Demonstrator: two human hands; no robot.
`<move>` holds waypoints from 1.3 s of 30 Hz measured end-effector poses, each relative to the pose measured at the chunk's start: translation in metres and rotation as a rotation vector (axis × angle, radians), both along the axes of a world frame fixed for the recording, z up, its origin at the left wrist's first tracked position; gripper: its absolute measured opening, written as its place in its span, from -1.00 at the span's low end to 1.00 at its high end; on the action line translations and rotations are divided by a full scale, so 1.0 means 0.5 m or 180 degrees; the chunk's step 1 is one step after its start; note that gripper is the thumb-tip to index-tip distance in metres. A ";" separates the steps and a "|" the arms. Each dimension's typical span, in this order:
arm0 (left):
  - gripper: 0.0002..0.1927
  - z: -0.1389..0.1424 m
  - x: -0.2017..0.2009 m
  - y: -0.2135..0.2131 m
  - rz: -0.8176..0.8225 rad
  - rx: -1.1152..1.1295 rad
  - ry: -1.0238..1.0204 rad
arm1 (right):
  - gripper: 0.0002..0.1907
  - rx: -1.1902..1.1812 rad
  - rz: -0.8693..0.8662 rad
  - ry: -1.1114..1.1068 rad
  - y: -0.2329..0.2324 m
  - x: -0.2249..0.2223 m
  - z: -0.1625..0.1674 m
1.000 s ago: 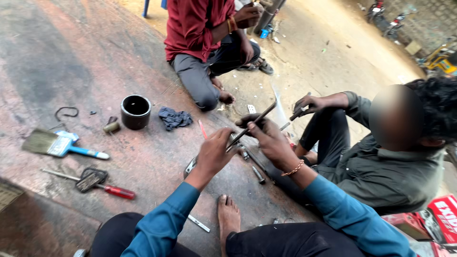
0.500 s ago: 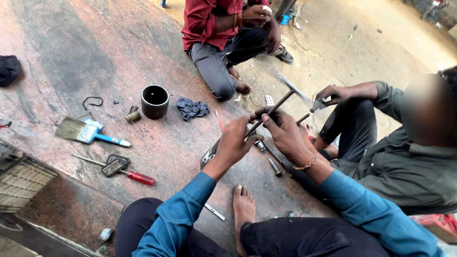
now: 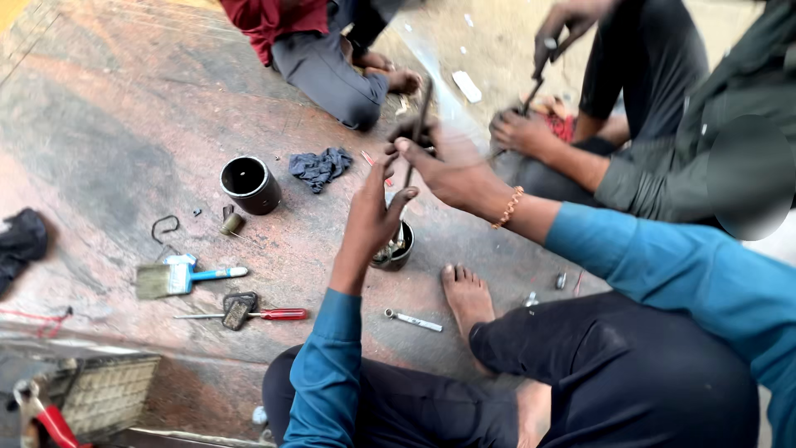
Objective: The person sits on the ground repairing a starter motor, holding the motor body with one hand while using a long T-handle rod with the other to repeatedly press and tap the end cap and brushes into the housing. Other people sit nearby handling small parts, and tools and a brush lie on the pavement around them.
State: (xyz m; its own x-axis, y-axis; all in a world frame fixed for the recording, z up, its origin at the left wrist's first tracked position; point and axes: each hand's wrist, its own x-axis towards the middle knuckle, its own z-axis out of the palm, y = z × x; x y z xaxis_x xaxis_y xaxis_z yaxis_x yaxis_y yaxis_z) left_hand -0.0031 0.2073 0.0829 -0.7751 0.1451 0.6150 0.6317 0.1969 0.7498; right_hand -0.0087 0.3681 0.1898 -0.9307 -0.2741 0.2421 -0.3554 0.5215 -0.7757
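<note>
My left hand (image 3: 371,217) and my right hand (image 3: 452,170) both grip a long dark metal rod (image 3: 421,106) that stands nearly upright between them. The right hand holds it higher up, with a dark part hidden in its fingers; the left hand pinches its lower end. Just below the hands, a small round metal cup-shaped part (image 3: 398,249) sits on the stone floor. My bare foot (image 3: 466,297) rests beside it. I wear blue sleeves and a beaded bracelet (image 3: 507,207) on the right wrist.
On the floor lie a black cylinder (image 3: 249,184), a blue rag (image 3: 319,166), a paintbrush (image 3: 178,276), a red-handled screwdriver (image 3: 265,314) and a small metal bar (image 3: 414,320). A co-worker's hands (image 3: 524,131) work a thin tool at the right. Another person in red (image 3: 332,66) squats at the top.
The rod has swung from a slant to nearly upright in my two hands. My view has dropped closer and shifted, so the floor tools now lie left of my hands.
</note>
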 end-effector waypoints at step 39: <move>-0.46 -0.027 -0.004 -0.024 -0.0155 -0.0390 -0.0107 | -0.72 -0.0484 0.0031 -0.0493 -0.027 0.025 -0.004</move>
